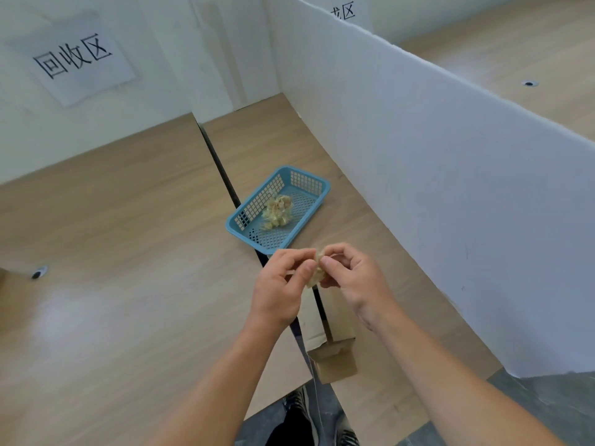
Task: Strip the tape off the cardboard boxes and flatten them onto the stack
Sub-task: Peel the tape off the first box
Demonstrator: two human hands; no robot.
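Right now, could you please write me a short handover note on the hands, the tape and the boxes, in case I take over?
Left hand and right hand: both pinch one crumpled tape wad between them, just short of the blue basket.
Done: another tape ball already lies in the basket.
Left: drop this wad in, then flatten the cardboard box below the hands; it does not look flat yet. No stack is in view.
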